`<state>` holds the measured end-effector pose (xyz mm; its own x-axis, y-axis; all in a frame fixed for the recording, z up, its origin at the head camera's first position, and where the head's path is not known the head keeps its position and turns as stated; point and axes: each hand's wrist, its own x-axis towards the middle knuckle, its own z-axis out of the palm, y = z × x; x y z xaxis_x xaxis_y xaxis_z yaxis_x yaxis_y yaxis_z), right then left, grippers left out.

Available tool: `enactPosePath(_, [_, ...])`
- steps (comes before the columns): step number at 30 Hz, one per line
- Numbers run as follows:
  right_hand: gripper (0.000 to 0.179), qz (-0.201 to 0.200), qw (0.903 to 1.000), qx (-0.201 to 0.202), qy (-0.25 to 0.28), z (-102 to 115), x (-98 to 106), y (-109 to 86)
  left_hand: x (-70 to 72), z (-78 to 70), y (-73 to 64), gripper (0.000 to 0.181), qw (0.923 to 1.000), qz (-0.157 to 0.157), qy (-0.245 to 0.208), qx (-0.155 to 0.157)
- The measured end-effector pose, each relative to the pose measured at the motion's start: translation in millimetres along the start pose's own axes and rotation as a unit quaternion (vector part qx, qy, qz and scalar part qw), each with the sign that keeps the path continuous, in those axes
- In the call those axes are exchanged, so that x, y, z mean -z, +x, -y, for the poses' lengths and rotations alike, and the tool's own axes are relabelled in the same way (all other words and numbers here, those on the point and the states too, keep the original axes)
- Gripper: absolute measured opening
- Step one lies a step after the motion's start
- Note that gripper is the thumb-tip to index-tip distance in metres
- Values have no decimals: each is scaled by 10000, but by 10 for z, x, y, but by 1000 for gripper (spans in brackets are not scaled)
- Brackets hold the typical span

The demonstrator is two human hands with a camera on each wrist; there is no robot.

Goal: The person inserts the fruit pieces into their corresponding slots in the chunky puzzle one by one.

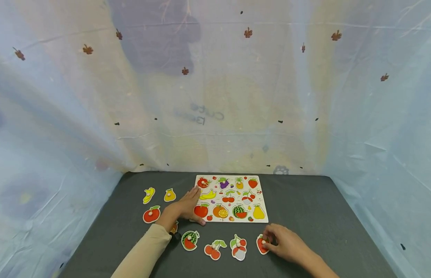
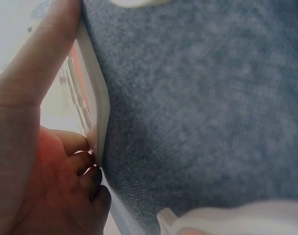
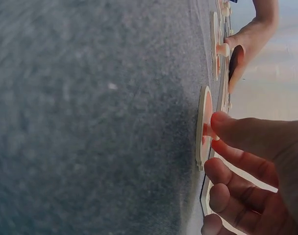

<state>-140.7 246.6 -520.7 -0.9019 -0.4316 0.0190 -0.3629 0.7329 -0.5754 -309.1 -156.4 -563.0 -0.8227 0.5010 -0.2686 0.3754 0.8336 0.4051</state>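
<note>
strawberry piece (image 1: 260,244) just in front of the fruit board's (image 1: 262,200) near right corner, its knob (image 3: 208,130) pinched between thumb and forefinger of the right hand (image 1: 284,242). left hand (image 1: 189,205) rests on the board's left edge, fingers released and extended. watermelon piece (image 1: 190,241) off the near left corner; cherry piece (image 1: 213,252), red-and-white fruit piece (image 1: 239,251) in front; banana piece (image 1: 149,195), pear piece (image 1: 169,195) to board's left.

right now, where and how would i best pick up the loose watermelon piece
Probably by the pale knob at its middle, pinched from above and the right: the knob stands proud of the thin, flat-lying watermelon piece, while the left forearm crosses close on its left.
</note>
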Motion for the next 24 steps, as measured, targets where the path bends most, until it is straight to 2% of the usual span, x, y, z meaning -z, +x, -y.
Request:
enactPosePath(5, [21,17,10000,-42,24,16,0,0,17,-13,-13,148,9999,55,89,34])
enactPosePath(10, [22,30,10000,-4,81,16,0,4,125,-151,-132,145,9996,165,199,94])
enactPosePath(13, [22,50,9999,9,93,13,-1,13,153,-183,-158,144,9997,144,199,66])
enactPosePath(18, [21,41,10000,0,90,20,19,44,73,-86,-76,147,9997,173,113,112])
enactPosePath(24, [18,-73,9998,81,186,29,88,146,-8,7,5,151,10000,45,-1,76])
